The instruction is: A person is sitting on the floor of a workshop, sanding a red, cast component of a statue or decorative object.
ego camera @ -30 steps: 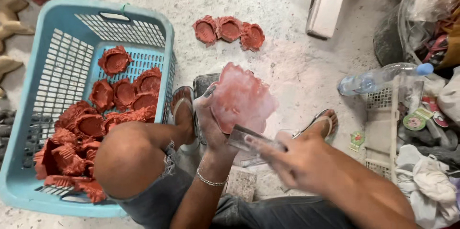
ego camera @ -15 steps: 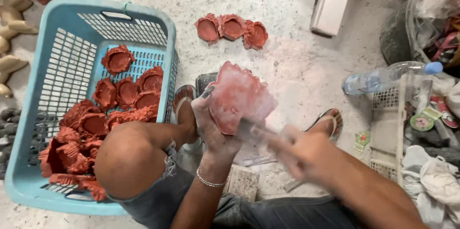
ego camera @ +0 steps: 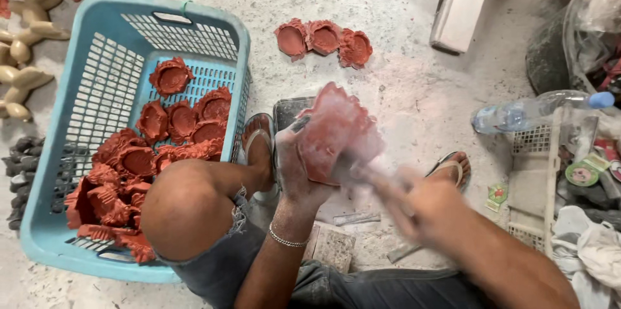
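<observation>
The left hand point(ego camera: 294, 173) grips one dusty red clay piece point(ego camera: 336, 134) while the blurred right hand point(ego camera: 414, 209), grip unclear, works its edge; many lie in the basket point(ego camera: 97, 89) left of the hands, three more beyond.

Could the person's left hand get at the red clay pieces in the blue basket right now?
Probably not at once: the left hand is shut on a red clay piece. The blue basket lies beyond the raised knee, open on top.

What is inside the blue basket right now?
The blue basket holds a heap of red clay cups, piled toward its near right side. The person's knee covers the near corner, so what lies beneath it is hidden.
</observation>
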